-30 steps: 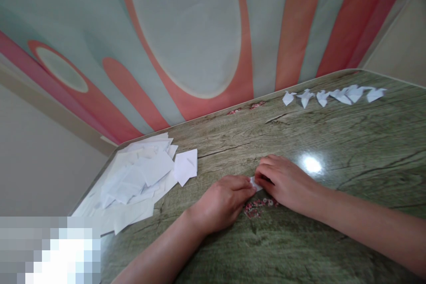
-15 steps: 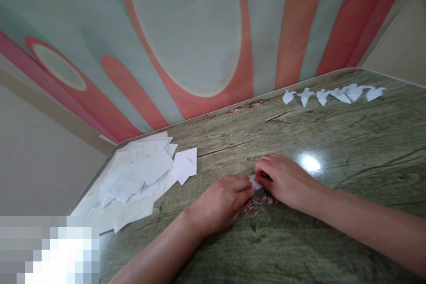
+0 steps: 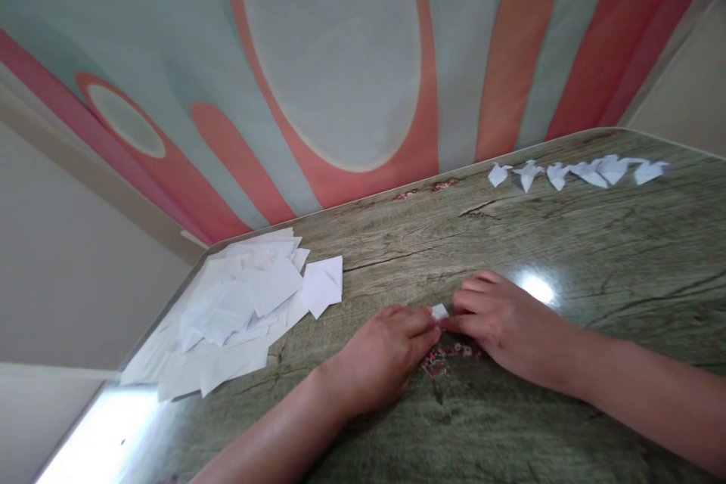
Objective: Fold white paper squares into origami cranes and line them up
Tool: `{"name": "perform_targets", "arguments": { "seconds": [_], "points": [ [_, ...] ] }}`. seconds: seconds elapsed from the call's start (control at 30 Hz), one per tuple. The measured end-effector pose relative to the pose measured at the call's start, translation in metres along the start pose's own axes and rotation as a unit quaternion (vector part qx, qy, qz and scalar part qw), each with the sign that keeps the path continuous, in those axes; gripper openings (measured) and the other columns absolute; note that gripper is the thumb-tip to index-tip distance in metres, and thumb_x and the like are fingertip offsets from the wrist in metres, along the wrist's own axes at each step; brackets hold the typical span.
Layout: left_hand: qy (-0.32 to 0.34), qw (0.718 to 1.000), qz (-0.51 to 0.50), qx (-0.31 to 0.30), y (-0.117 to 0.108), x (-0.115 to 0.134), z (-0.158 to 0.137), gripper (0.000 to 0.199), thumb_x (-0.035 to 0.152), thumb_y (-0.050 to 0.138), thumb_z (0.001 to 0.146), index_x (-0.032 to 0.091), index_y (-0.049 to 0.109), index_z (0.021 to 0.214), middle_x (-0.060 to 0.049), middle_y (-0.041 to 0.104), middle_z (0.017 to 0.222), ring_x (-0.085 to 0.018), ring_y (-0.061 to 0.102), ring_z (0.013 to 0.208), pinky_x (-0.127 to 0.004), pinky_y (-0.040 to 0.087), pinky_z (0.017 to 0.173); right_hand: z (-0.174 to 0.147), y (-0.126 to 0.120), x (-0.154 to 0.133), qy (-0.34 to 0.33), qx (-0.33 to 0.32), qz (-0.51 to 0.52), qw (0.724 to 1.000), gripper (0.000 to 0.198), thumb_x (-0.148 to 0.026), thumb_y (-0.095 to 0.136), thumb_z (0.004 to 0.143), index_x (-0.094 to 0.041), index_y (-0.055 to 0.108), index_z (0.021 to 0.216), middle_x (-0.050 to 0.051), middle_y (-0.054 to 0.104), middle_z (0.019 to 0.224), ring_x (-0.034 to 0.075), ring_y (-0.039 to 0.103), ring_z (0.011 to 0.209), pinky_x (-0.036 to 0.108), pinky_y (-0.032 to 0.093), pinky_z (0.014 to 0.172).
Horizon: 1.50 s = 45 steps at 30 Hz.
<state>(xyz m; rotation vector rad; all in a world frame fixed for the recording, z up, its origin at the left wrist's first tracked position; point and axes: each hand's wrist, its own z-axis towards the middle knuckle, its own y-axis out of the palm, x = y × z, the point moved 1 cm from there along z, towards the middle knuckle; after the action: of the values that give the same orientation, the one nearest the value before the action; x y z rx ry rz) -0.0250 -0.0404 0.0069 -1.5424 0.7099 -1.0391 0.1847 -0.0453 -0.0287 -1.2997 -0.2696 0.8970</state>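
Note:
A small piece of folded white paper (image 3: 439, 311) lies on the table between my hands, mostly covered by fingers. My left hand (image 3: 391, 352) is closed over its left part, fingers together and pressing it down. From the right, my right hand (image 3: 493, 318) reaches the paper's near right edge with its forefinger; the other fingers are loosely curled and the thumb is hidden. Whether that thumb also grips the paper is unclear. Toward the back right stands a row of several folded paper birds (image 3: 556, 175).
A heap of loose white paper sheets (image 3: 227, 363) covers the table's left end. Beside it lies a folded white paper square (image 3: 323, 283). The wood-grain table (image 3: 363, 242) meets a red and grey patterned wall (image 3: 334, 53) at the back. Floral prints (image 3: 448, 355) mark the tabletop.
My right hand has shifted slightly right and its forefinger has straightened toward the paper. More of the paper's upper corner shows. The whole view has tilted a little.

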Motion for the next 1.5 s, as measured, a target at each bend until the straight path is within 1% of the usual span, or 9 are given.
{"name": "perform_targets", "arguments": {
  "seconds": [0.17,0.37,0.7,0.8,0.97,1.1,1.2,1.3,1.5],
  "points": [
    [-0.008,1.000,0.008,-0.015,-0.001,0.001,-0.001,0.032,0.015,0.044,0.092,0.016,0.052,0.123,-0.011,0.061,0.121,-0.023,0.056,0.115,-0.040,0.045,0.098,0.001,-0.003,-0.002,0.028,-0.035,-0.046,0.998,0.020,-0.019,0.059,0.085,-0.031,0.074,0.089,0.001,0.060,0.068,0.021,0.050,0.074,0.038,0.028,0.072],
    [-0.018,0.999,0.018,-0.043,-0.004,0.003,-0.002,0.035,0.012,0.047,0.089,0.014,0.051,0.124,-0.011,0.058,0.126,-0.023,0.053,0.119,-0.040,0.042,0.101,-0.001,-0.002,0.003,0.090,-0.047,-0.007,0.995,0.027,-0.013,0.057,0.084,-0.034,0.073,0.086,-0.001,0.061,0.069,0.019,0.055,0.075,0.036,0.029,0.072],
    [-0.022,0.999,0.008,-0.029,-0.006,0.006,-0.001,0.030,0.016,0.044,0.091,0.013,0.055,0.119,-0.012,0.060,0.121,-0.024,0.056,0.114,-0.040,0.045,0.098,0.001,0.000,0.007,0.092,-0.038,0.010,0.995,0.031,-0.010,0.055,0.081,-0.034,0.075,0.085,0.000,0.065,0.068,0.020,0.059,0.075,0.036,0.031,0.071],
    [-0.026,1.000,-0.008,-0.006,-0.004,0.004,0.000,0.027,0.020,0.043,0.093,0.015,0.060,0.113,-0.010,0.063,0.114,-0.022,0.059,0.108,-0.037,0.047,0.094,0.001,0.004,0.014,0.096,-0.021,0.063,0.993,0.033,-0.009,0.053,0.082,-0.034,0.075,0.087,-0.002,0.068,0.072,0.019,0.061,0.077,0.036,0.034,0.074],
    [-0.048,0.997,-0.049,0.038,0.001,-0.008,0.012,0.023,0.027,0.048,0.093,0.016,0.067,0.086,-0.007,0.067,0.088,-0.018,0.063,0.088,-0.031,0.050,0.082,0.003,0.012,0.026,0.136,0.054,0.153,0.977,0.031,-0.008,0.052,0.083,-0.029,0.074,0.087,-0.002,0.072,0.080,0.017,0.064,0.080,0.034,0.039,0.080],
    [-0.069,0.994,-0.058,0.060,-0.002,-0.017,0.026,0.013,0.024,0.055,0.088,0.016,0.065,0.089,-0.007,0.064,0.095,-0.019,0.060,0.092,-0.031,0.048,0.083,0.004,0.011,0.025,0.153,0.063,0.148,0.975,0.030,-0.008,0.053,0.081,-0.028,0.075,0.083,-0.002,0.072,0.079,0.017,0.064,0.081,0.034,0.040,0.082],
    [-0.050,0.996,-0.064,0.031,-0.008,-0.021,0.037,0.016,0.020,0.058,0.086,0.018,0.062,0.101,-0.007,0.062,0.103,-0.019,0.057,0.099,-0.031,0.046,0.087,0.005,0.009,0.024,0.160,0.059,0.139,0.975,0.031,-0.006,0.054,0.079,-0.028,0.075,0.083,-0.002,0.072,0.078,0.018,0.064,0.080,0.033,0.039,0.081],
    [-0.027,0.997,-0.071,-0.017,-0.012,-0.024,0.045,0.019,0.016,0.056,0.085,0.020,0.061,0.102,-0.006,0.061,0.102,-0.019,0.058,0.096,-0.029,0.047,0.084,0.005,0.008,0.027,0.165,0.061,0.137,0.975,0.033,-0.005,0.053,0.078,-0.028,0.075,0.085,-0.001,0.071,0.076,0.018,0.064,0.079,0.032,0.040,0.081],
    [-0.036,0.995,-0.077,-0.056,-0.014,-0.027,0.049,0.029,0.016,0.058,0.082,0.021,0.056,0.111,-0.006,0.061,0.104,-0.019,0.058,0.095,-0.029,0.047,0.081,0.006,0.005,0.031,0.174,0.072,0.139,0.972,0.030,-0.008,0.053,0.080,-0.027,0.075,0.087,0.000,0.073,0.080,0.018,0.064,0.081,0.031,0.041,0.081]
  ]
}}
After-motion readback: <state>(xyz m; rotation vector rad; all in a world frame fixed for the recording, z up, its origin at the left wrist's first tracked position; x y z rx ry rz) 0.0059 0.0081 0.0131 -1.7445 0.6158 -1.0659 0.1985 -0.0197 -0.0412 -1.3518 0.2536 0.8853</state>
